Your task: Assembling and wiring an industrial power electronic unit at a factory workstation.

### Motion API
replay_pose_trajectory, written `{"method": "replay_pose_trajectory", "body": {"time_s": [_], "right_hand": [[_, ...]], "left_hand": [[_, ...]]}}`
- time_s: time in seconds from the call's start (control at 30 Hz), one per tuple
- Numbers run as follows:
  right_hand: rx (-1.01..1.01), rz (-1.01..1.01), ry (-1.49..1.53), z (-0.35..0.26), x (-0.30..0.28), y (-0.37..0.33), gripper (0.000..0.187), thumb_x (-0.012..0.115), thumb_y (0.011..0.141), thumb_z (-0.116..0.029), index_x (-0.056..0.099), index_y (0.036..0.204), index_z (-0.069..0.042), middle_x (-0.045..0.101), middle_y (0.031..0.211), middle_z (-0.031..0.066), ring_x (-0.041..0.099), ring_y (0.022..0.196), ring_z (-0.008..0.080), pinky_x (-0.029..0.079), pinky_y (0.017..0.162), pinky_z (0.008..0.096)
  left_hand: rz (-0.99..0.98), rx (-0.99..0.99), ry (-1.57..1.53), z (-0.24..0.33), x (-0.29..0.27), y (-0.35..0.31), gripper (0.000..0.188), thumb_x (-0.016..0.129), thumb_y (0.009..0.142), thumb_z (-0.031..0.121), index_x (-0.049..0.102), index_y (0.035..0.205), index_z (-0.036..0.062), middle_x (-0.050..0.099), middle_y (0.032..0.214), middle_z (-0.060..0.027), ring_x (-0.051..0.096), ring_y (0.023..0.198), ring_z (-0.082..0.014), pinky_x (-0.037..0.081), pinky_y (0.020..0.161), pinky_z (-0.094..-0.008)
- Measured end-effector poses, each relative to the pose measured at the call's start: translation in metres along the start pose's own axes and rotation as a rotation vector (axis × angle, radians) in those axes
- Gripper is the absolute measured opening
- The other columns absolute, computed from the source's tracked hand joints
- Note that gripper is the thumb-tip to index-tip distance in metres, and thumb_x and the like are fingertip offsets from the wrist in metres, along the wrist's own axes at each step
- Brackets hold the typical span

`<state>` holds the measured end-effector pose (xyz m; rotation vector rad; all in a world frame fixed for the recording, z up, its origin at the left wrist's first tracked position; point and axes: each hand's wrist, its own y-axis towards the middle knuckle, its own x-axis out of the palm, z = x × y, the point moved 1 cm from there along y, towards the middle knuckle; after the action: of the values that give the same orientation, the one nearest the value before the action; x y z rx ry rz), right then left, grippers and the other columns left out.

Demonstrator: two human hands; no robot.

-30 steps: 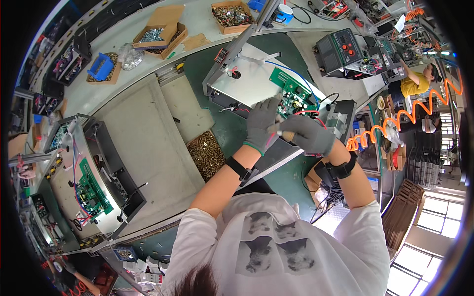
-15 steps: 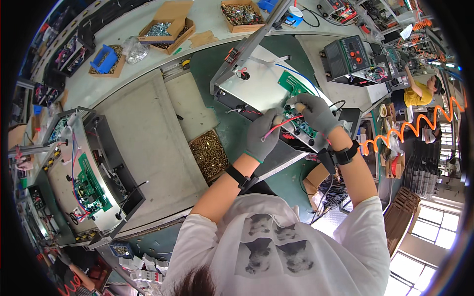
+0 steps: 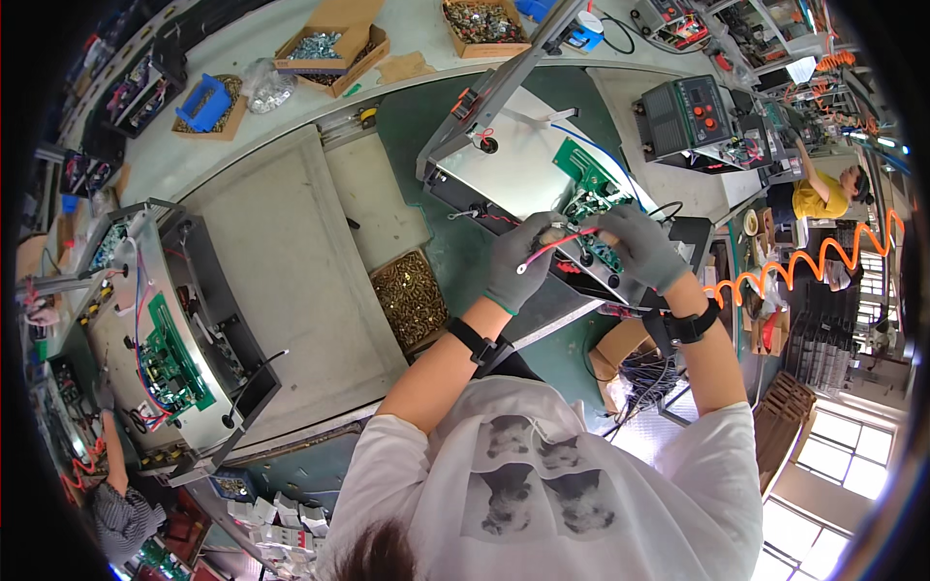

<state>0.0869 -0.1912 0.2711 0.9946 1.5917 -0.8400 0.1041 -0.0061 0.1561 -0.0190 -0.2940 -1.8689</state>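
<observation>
Grey gloves cover both of my hands. A red wire [image 3: 559, 243] with a ring terminal at its near end runs between them. My left hand [image 3: 519, 263] is closed, pinching this wire between thumb and fingers. At the wire's other end, the fingertips of my right hand [image 3: 643, 250] are closed on it. Both hands are over the near edge of an open metal chassis [image 3: 513, 160]. A green circuit board [image 3: 587, 167] is mounted on the chassis, its lower part partly hidden by my hands. A blue wire [image 3: 607, 151] crosses the panel behind.
A box of brass-coloured fasteners [image 3: 409, 298] sits left of my hands. Another open chassis [image 3: 208, 334] stands at the left. A finished-looking black unit [image 3: 683, 114] is at the far right, beside a coiled orange hose [image 3: 804, 259]. Co-workers appear at both sides.
My right hand has shifted slightly right and down, its fingertips lower by the wire's end. The wire's ring terminal has turned a little. At the lower left, a co-worker's arm has moved.
</observation>
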Motion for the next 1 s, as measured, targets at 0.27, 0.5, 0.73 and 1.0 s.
{"method": "replay_pose_trajectory", "body": {"time_s": [0.27, 0.5, 0.73, 1.0], "right_hand": [[0.822, 0.761, -0.207, 0.0, -0.011, -0.001, 0.055, 0.055, 0.078, 0.001, 0.043, 0.13, -0.009, 0.059, 0.097, 0.0138, 0.058, 0.089, 0.0335, 0.049, 0.074, 0.0411], [0.064, 0.245, -0.02, -0.052, 0.007, 0.019, 0.028, 0.062, 0.073, -0.009, 0.064, 0.101, -0.01, 0.062, 0.088, 0.0107, 0.06, 0.077, 0.0299, 0.049, 0.068, 0.0398], [0.228, 0.18, 0.073, -0.04, 0.022, 0.025, 0.013, 0.062, 0.07, -0.01, 0.066, 0.082, -0.01, 0.063, 0.077, 0.0094, 0.062, 0.075, 0.0309, 0.049, 0.066, 0.0413], [0.401, -0.08, -0.083, -0.02, 0.016, 0.04, 0.007, 0.06, 0.073, -0.01, 0.065, 0.078, -0.009, 0.062, 0.077, 0.0131, 0.059, 0.079, 0.0342, 0.047, 0.069, 0.0435]], "left_hand": [[-0.039, -0.116, -0.211, -0.01, 0.002, -0.006, 0.017, 0.057, 0.089, 0.006, 0.06, 0.105, 0.0011, 0.056, 0.074, 0.0011, 0.045, 0.058, -0.0035, 0.04, 0.053, -0.0192], [-0.013, 0.002, -0.023, -0.003, 0.0, -0.006, 0.022, 0.063, 0.088, 0.011, 0.061, 0.107, -0.0006, 0.062, 0.076, -0.0027, 0.056, 0.067, -0.0049, 0.046, 0.06, -0.0203], [0.118, 0.003, 0.034, -0.018, 0.011, -0.012, 0.019, 0.064, 0.085, 0.008, 0.063, 0.104, 0.0042, 0.068, 0.084, -0.0119, 0.066, 0.073, -0.0169, 0.051, 0.065, -0.027], [0.027, 0.217, 0.391, 0.0, 0.012, -0.016, 0.011, 0.062, 0.085, 0.015, 0.061, 0.094, 0.0081, 0.065, 0.085, -0.0082, 0.064, 0.072, -0.028, 0.051, 0.059, -0.0342]]}}
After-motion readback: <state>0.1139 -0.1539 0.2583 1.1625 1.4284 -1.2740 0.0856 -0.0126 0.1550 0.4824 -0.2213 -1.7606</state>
